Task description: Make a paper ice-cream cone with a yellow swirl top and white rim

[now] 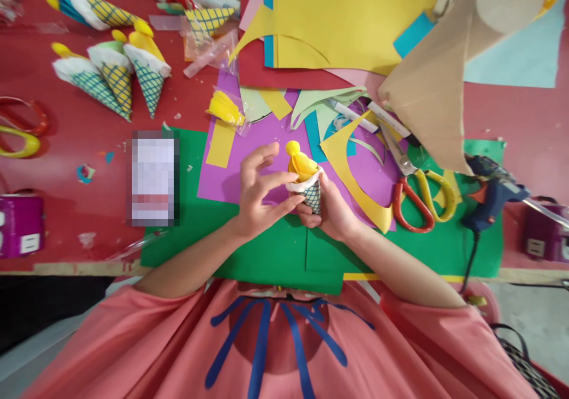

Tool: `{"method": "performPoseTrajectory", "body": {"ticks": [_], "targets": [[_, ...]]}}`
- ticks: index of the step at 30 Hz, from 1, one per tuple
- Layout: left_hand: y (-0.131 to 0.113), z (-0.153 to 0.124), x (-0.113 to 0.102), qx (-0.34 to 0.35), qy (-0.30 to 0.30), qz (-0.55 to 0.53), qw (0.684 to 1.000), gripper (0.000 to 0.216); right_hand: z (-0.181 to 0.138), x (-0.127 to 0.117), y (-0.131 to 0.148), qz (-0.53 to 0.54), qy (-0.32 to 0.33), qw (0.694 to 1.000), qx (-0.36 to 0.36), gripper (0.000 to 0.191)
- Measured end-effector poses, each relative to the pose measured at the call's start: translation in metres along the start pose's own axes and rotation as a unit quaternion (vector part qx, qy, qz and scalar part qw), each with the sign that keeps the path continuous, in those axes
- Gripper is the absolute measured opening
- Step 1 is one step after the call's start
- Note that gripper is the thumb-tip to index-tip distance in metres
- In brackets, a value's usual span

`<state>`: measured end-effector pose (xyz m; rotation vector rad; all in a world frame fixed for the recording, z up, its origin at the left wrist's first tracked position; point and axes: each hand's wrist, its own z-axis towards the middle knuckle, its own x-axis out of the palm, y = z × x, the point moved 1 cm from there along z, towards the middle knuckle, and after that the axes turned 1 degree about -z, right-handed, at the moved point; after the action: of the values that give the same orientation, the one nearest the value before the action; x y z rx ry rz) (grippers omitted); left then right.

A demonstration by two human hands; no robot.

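A small paper ice cream cone (313, 197) is upright between my hands, light with a dark crisscross pattern, a white frilled rim and a yellow top (303, 165) ending in a small round ball. My right hand (333, 209) wraps round the patterned side, its thumb near the rim. From the left, my left hand (262, 194) pinches the white rim between thumb and index finger, while its other fingers stay raised and bent. Below both hands lies a green sheet (267, 245), and a purple sheet (231, 179) is just behind them.
Red-and-yellow scissors (415, 194) and a blue glue gun (491, 200) lie to the right. Several similar cones (149, 79) rest at upper left. A phone-like blurred rectangle (152, 179) is at left. Yellow sheets (355, 19), paper scraps and markers (355, 116) cover the back.
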<state>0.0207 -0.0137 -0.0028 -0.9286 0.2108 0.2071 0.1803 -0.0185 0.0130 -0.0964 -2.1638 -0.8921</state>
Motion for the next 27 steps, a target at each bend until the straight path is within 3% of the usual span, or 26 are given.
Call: {"method": "performPoseTrajectory", "body": {"ticks": [3, 6, 11, 13, 17, 19, 23, 27], "targets": [[-0.001, -0.004, -0.004, -0.061, 0.044, -0.008, 0.997, 0.026, 0.000, 0.001, -0.003, 0.004, 0.001, 1.000, -0.003, 0.065], [-0.005, -0.007, -0.005, -0.137, 0.037, -0.036, 0.989, 0.020, 0.000, 0.002, -0.005, 0.000, 0.002, 1.000, -0.003, 0.065], [-0.011, -0.004, -0.003, -0.156, 0.000, -0.037, 0.987, 0.017, -0.003, 0.002, -0.006, -0.028, 0.004, 0.999, -0.037, 0.051], [-0.012, -0.002, 0.000, -0.136, 0.000, -0.064, 0.989, 0.025, -0.005, 0.002, -0.006, -0.041, 0.000, 0.998, -0.051, 0.046], [-0.013, 0.002, 0.006, -0.117, -0.042, -0.166, 0.978, 0.065, -0.005, 0.000, -0.004, -0.069, -0.004, 0.994, -0.086, 0.045], [-0.012, 0.004, 0.008, -0.152, -0.044, -0.204, 0.966, 0.074, -0.005, -0.001, -0.004, -0.090, 0.005, 0.992, -0.090, 0.044], [-0.008, 0.004, 0.011, -0.230, 0.037, -0.313, 0.921, 0.078, -0.006, -0.001, -0.003, -0.133, 0.033, 0.988, -0.073, 0.043], [-0.006, 0.003, 0.011, -0.292, 0.065, -0.337, 0.893, 0.079, -0.008, 0.000, -0.001, -0.169, 0.031, 0.982, -0.076, 0.041]]}}
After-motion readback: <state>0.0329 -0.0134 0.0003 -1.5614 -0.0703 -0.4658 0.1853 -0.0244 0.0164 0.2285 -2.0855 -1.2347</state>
